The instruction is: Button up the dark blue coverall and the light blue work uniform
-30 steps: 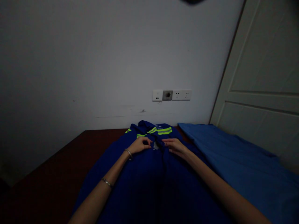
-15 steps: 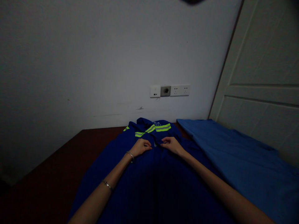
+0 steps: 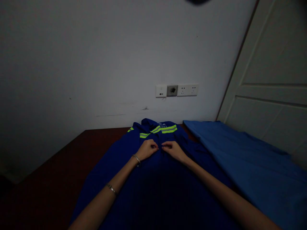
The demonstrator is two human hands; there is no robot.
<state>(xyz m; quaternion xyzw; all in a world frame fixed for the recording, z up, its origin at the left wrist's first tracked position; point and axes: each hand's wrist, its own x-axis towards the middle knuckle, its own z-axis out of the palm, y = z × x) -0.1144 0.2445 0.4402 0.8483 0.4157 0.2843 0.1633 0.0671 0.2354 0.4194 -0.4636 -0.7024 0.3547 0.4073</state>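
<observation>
Over a dark red wooden-looking surface there's one blue fabric garment with yellow-green reflective stripes, its front seemingly drawn together, though honestly it's too dim to tell what's fastened or still undone. Going left to right I count two silvery metal bracelets, two hands, left and right, both pinched narrow on that garment, plus one lighter-blue flat cloth.

Nearest the fingertips, the deep-blue cloth garment carries neon yellow-green bands split by grey stripes just beyond them, while right of the fingers lies a plain, lighter-blue flat cloth over dark red-brown.
</observation>
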